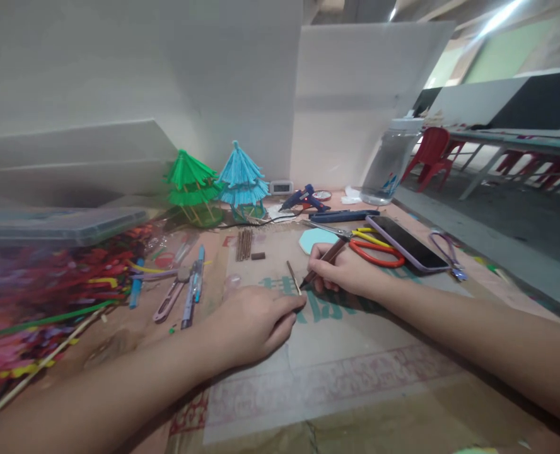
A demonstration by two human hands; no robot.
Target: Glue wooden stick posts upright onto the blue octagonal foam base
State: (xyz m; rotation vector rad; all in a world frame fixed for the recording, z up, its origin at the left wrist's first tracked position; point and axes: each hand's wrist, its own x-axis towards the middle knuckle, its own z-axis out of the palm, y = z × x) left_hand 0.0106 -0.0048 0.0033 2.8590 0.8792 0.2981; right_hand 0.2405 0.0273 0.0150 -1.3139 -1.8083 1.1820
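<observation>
My right hand (332,271) grips a brown marker (333,251), its dark tip against a thin stick (293,275) on the table. Most of that stick is brown; the end near me is pale. My left hand (256,321) rests on the table, index finger and thumb close together at the stick's pale end, steadying it. Its other fingers are curled under and partly hidden. Beyond my left hand lie a brown marker cap (258,256) and a row of several brown sticks (244,244). A pale blue paper octagon (316,240) lies behind my right hand.
Green (192,183) and blue (243,176) tiered paper-roof models stand at the back, beside a glue gun (303,199). Scissors (377,251), a phone (405,244) and a plastic jar (391,161) are at right. Cutters (171,296), pens (193,287) and colourful scraps (72,277) lie left.
</observation>
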